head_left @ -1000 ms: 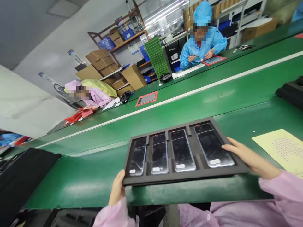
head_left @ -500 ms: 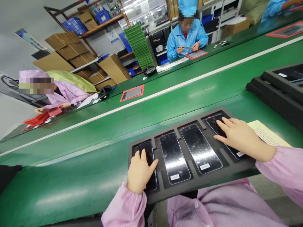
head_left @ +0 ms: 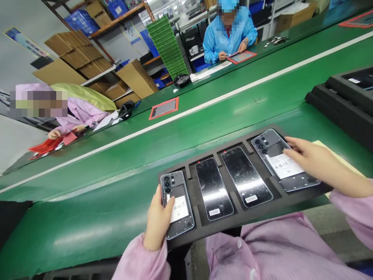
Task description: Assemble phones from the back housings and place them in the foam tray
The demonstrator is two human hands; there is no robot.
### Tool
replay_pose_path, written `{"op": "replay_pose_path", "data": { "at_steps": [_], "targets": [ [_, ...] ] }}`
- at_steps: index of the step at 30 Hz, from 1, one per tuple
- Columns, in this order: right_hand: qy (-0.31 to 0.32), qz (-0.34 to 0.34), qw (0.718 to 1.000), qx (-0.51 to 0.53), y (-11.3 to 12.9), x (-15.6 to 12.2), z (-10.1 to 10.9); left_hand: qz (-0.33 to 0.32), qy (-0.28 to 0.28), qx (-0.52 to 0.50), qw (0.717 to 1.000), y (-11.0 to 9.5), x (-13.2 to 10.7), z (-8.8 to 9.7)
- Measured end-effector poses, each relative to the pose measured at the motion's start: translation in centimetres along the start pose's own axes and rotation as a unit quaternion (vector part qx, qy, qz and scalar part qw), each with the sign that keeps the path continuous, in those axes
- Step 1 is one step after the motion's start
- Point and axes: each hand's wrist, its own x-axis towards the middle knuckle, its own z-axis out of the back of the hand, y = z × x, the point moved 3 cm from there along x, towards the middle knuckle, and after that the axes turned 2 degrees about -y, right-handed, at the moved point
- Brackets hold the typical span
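A black foam tray (head_left: 240, 216) lies on the green belt before me. At its left end my left hand (head_left: 155, 219) grips a phone (head_left: 183, 214) by its left edge, thumb on top. This phone shows its back, with cameras and a white battery label. My right hand (head_left: 320, 161) holds another phone (head_left: 275, 165) at the right end by its right edge, back up too and slightly tilted. Between them, two phones (head_left: 215, 190) with dark glossy screens up sit in their slots, each with a small white sticker; the right one (head_left: 247, 179) reflects light.
More black trays (head_left: 344, 105) with a phone are stacked at the right. A yellow sheet (head_left: 340, 153) lies under my right wrist. Across the white line rests a red-framed panel (head_left: 163, 109). Two co-workers (head_left: 230, 35) sit at the far side; one handles red pieces (head_left: 48, 147).
Both end phones have turned from screen up to back up. My hands have shifted from lying over them to gripping their outer edges. The middle phones stay in place.
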Motion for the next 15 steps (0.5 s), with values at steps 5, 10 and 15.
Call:
{"op": "replay_pose_path", "data": {
  "at_steps": [5,10,15],
  "targets": [
    [-0.051,0.214,0.975,-0.024,8.4,-2.0,-3.1,-0.278,0.032,0.12,0.953,-6.2,-3.1,-5.8],
    [0.107,0.256,0.957,-0.089,12.8,-2.4,-5.9,-0.292,0.205,0.252,0.9,-9.8,-5.0,-11.1],
    [0.109,0.213,0.966,-0.097,11.8,-1.8,-3.2,-0.257,0.175,0.273,0.91,-10.9,-4.2,-8.2]
  ]
}}
